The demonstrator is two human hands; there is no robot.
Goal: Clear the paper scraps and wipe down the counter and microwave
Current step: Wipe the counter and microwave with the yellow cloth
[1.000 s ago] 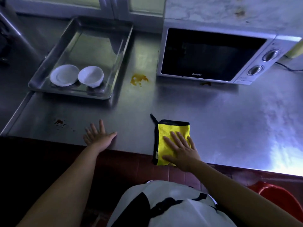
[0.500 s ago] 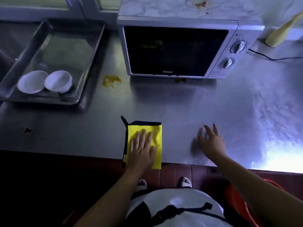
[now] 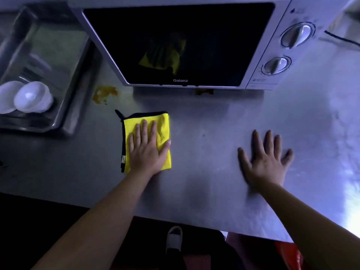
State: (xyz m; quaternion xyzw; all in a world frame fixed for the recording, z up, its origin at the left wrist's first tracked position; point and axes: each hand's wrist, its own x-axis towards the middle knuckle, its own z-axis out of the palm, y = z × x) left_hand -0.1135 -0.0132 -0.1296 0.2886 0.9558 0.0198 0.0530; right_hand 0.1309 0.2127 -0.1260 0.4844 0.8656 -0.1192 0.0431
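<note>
Left hand (image 3: 149,151) lies flat, fingers spread, pressing the yellow cloth (image 3: 162,129) on the counter (image 3: 204,152); right hand (image 3: 266,162) splayed, holding nothing. We judge the cloth may smear the orange stain (image 3: 104,93) towards the microwave (image 3: 263,61).

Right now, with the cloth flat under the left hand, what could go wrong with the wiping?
The orange spill lies beyond the yellow cloth; a broad sweep may smear it toward the metal tray. A second stain sits at the microwave base and could be missed. The right hand, flat, may leave prints on the counter.
</note>
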